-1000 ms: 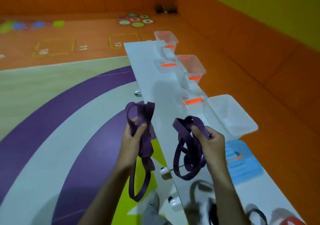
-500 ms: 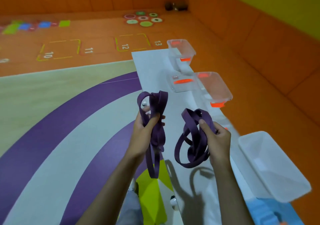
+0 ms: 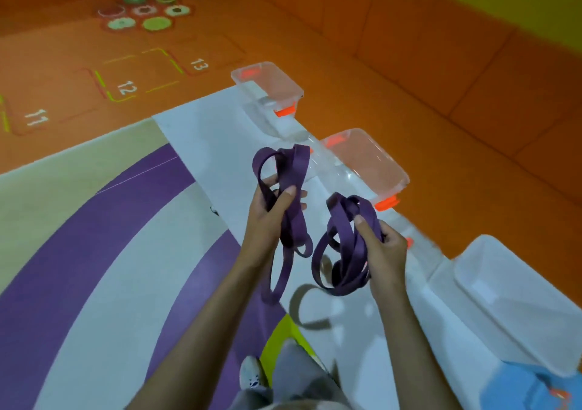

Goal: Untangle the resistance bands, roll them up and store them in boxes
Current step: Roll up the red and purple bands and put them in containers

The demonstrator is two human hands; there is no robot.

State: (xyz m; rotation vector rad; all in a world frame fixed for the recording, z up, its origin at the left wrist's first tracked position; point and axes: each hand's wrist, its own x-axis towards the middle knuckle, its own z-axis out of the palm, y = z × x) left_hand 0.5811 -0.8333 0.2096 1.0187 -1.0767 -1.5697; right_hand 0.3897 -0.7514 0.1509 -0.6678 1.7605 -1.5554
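Head view: fingers (image 3: 285, 198) around purple bands (image 3: 346, 245).

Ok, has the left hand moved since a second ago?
Yes. The left hand, gripping a purple resistance band, has shifted right: from beyond the white table's left edge to above it.

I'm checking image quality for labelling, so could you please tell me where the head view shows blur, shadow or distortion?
Head view: the purple bands and both hands stay fairly sharp; the clear boxes and the white lid near the right edge smear with motion blur; the bands cast a soft looped shadow on the white table; the wide lens bends the floor lines.
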